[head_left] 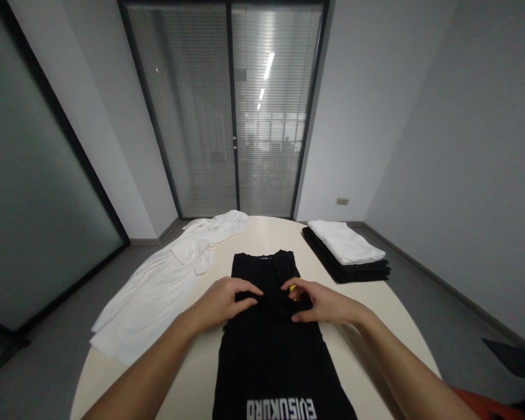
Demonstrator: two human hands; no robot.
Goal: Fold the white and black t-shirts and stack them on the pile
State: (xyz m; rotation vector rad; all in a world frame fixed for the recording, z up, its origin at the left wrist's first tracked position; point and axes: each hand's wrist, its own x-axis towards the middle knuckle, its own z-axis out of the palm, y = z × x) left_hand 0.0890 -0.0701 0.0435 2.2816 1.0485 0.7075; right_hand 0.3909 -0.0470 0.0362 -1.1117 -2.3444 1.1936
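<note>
two hands are on the black shirt [273,356], which lies from the centre towards six o'clock on the table [271,230]. the left hand [225,297] pinches one raised fold, and the right hand [330,300] pinches it opposite, probably for holding it level. the loose white garment [157,289] lies at ten o'clock, the folded stack [347,251] at two (separate, perhaps for order).
</note>
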